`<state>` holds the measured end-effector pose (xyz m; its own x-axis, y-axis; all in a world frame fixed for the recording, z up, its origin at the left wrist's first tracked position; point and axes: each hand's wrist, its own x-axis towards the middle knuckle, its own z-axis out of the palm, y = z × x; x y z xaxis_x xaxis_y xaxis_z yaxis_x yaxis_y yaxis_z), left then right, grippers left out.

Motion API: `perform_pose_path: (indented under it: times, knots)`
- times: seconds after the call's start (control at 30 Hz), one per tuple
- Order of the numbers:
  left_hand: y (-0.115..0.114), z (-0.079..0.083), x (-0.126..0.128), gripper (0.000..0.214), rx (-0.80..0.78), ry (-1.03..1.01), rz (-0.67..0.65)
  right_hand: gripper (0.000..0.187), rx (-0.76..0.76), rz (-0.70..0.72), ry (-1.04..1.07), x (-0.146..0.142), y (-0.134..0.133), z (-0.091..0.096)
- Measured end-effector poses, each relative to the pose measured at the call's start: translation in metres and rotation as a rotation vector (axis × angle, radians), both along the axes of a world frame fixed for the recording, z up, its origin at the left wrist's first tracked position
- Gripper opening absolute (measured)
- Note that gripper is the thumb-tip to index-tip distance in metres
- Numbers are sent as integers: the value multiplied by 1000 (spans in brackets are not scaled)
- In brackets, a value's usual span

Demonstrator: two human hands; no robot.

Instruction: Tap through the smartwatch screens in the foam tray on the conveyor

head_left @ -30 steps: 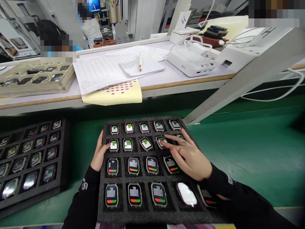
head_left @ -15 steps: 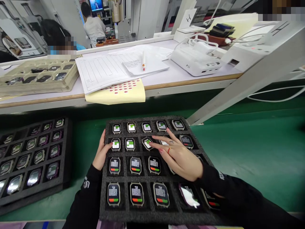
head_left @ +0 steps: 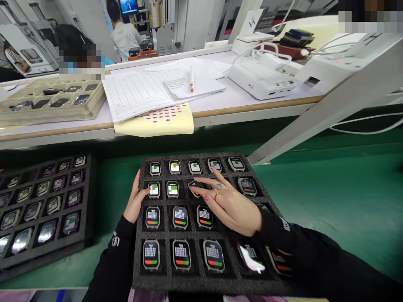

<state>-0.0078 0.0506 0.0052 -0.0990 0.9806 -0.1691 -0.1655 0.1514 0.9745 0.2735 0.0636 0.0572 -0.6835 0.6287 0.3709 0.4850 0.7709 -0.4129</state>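
Note:
A black foam tray [head_left: 200, 200] holds rows of smartwatch heads with lit screens. At its left edge my left hand [head_left: 134, 201] grips the tray, with the thumb over the edge at a watch [head_left: 154, 189] showing a green-and-white screen. My right hand [head_left: 231, 201] hovers over the tray with fingers spread. Its index fingertip is on a watch [head_left: 195, 189] in the second row, whose screen is dark with a bit of red. That hand hides part of the watches beneath it. Front-row watches, such as this one [head_left: 181, 254], show dark screens with red and green bars.
Left of me a second foam tray [head_left: 90, 201] of watches lies on the green mat [head_left: 315, 201]. On the shelf are a beige compartment tray [head_left: 91, 111], papers [head_left: 135, 94], a pen [head_left: 192, 79] and a white device [head_left: 261, 82]. A slanted post [head_left: 315, 109] rises at right. Two people are beyond.
My right hand has shifted slightly left, its fingertips still on the same watch. That watch's screen has gone from green and white to dark with red. My left hand stays at the tray edge.

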Motion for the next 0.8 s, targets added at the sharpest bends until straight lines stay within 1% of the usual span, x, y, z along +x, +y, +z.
perform_pose_path:
  times: [0.1,0.2,0.3,0.43,0.57,0.63,0.7,0.8]
  knots:
    - [0,-2,-1,72,14,16,-1,40,-10,38,-9,-11,2,6]
    - [0,-3,-2,73,17,35,-6,42,-23,87,-24,-24,5,8]
    - [0,-4,-2,73,23,53,-3,42,-26,138,-28,-35,9,6]
    - [1,-3,-2,76,29,64,1,41,-23,179,-32,-46,12,-1]
    - [1,-2,-1,76,40,78,2,37,-18,170,-127,-53,11,-8]
    - [1,-2,-2,76,45,87,1,38,-14,158,-139,-54,10,-8]
    - [1,-2,-2,77,46,95,-4,41,-1,143,-119,-51,9,-4]
    - [0,-3,-2,82,41,101,-16,45,27,96,-100,-41,11,7]
